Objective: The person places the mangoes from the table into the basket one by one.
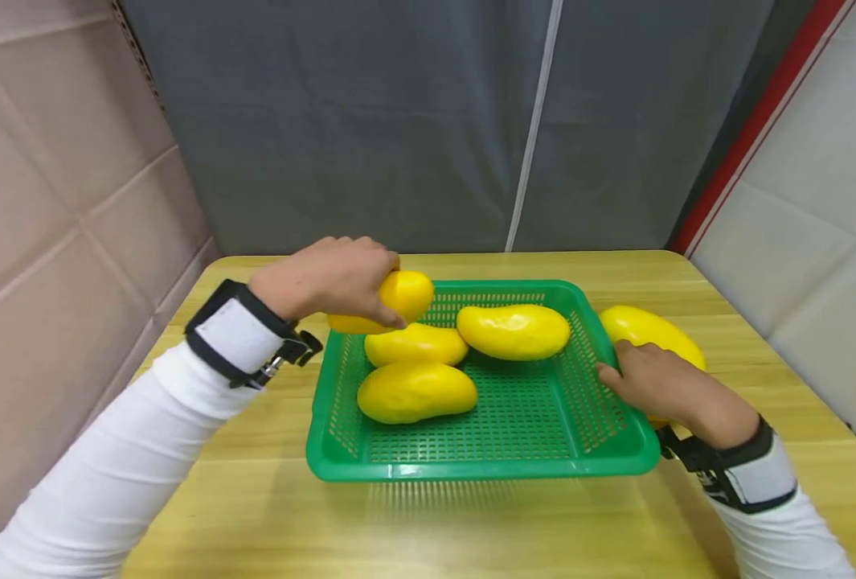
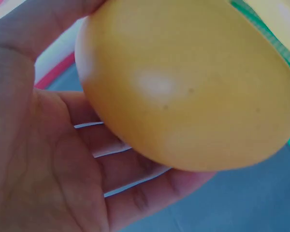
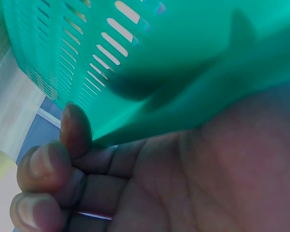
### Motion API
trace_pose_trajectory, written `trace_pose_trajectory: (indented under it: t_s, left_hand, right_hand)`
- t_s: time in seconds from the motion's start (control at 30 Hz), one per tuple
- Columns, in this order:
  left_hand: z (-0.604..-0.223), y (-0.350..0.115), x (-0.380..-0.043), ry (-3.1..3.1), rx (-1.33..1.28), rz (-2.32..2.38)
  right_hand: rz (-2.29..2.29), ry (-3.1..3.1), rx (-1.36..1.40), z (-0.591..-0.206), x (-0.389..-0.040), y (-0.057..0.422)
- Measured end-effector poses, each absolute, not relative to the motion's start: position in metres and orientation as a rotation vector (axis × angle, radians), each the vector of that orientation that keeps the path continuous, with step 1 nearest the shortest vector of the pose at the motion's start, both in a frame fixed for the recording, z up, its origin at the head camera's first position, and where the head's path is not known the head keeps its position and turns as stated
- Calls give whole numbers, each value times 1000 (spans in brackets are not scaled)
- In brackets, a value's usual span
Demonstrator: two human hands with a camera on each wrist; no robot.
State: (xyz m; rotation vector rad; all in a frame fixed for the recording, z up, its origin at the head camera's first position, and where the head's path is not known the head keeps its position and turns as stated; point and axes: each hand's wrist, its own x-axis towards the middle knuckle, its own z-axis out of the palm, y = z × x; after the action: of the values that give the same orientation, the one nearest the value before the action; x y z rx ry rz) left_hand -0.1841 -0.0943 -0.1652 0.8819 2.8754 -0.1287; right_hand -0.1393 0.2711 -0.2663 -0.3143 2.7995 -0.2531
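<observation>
My left hand grips a yellow mango above the far left corner of a green plastic basket. In the left wrist view the smooth mango lies between thumb and fingers. Another patch of yellow shows just below that hand at the basket's left rim. Inside the basket lie three mangoes: two at the left, one behind the other, and one at the back right. My right hand holds the basket's right rim, with its fingers curled at the outer side.
Another mango lies on the wooden table outside the basket, partly behind the right hand. A bit of yellow shows under that hand. A grey curtain stands behind the table, with pale walls at both sides.
</observation>
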Motion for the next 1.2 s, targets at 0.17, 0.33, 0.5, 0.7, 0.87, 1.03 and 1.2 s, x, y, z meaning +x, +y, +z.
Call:
trace_pose_trajectory:
  t_s: [0.17,0.33,0.5,0.7,0.87,1.03,1.2]
  left_hand:
    - [-167,-59,-185,2799,998,-127]
    - [-171,-37,-186,2763,1087,-101]
    - [-180,-16,-189,2722,1156,-85]
    - [-194,10,-189,2691,1186,-92]
    - [-208,30,-185,2693,1215,-158]
    - [-220,48,-180,2678,1287,-224]
    - [-231,60,-174,2669,1345,-265]
  right_hand:
    - [-250,2791,-300,-266,-137,274]
    - [-269,2787,-307,-266,-135,275]
    - [-274,2789,-310,-267,-135,275]
    - [-270,2801,-309,-268,-134,274]
    - [-266,2796,-305,-269,-133,276]
    - [-252,2812,-309,-269,-133,276]
    - [-267,2803,-304,-268,-134,277]
